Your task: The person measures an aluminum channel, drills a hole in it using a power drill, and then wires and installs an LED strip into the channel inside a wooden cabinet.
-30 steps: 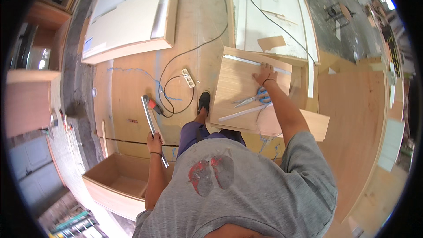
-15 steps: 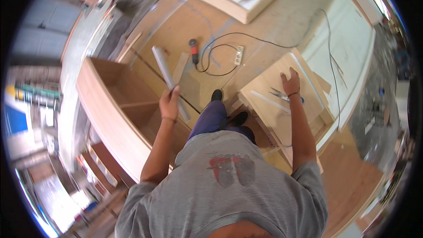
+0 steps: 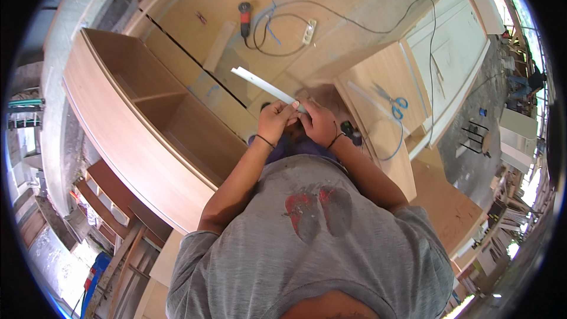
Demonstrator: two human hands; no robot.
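In front of my body both hands meet at the near end of a slim white rail-like strip, which points away to the upper left. My left hand is closed around it, the thumb lying along its side. My right hand pinches the same end, its fingertips touching those of the left; what they press on is partly hidden. To the right, blue-handled scissors lie with blades apart on a pale wooden cabinet. Another pale strip rests beside them.
At left stands a long open wooden cabinet with compartments. On the floor boards lie a red-and-black power tool, its cord and a white power strip. A white panel unit stands to the right, with the cord running across it.
My right hand has left the cabinet top by the scissors and joined my left hand. The strip has swung from steep to slanting, now in front of me.
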